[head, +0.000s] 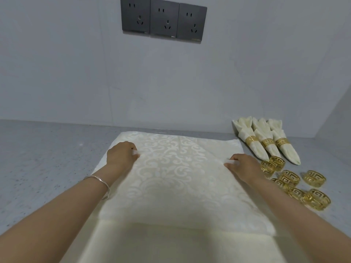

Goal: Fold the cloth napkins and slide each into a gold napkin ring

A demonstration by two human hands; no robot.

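- A cream damask napkin [176,173] is seen spread flat in the middle of the grey speckled tabletop [38,158], with its far edge close to the tabletop's back edge, below the wall [57,73].
- The left hand [121,155] is placed on the napkin's far left part. Its fingers are curled together and clamped on a small white tip of cloth, but the fingertips are hidden behind the knuckles.
- The right hand [245,166] is placed near the napkin's right edge. A jagged white tip of cloth is pinched between thumb and forefinger, and the other fingers are hidden under the hand.
- It cannot be told whether the pinched tips belong to a folded-over layer, because the pale pattern is washed out there.
- A plainer cream cloth [171,247] is seen beneath the napkin's near edge and is cut off at the bottom of the view. It cannot be told whether it is part of the same napkin.
- A silver bangle [100,185] is worn on the left wrist.
- Three ringed napkins [263,134] are laid side by side, touching, in the tabletop's back right corner.
- Loose gold rings [314,179] are scattered near the right edge, just beside the right hand. Several overlap and some are partly hidden by the forearm, so no sure count is given.
- Three dark sockets [164,19] are mounted on the wall, and the leftmost is clipped at the top of the view.
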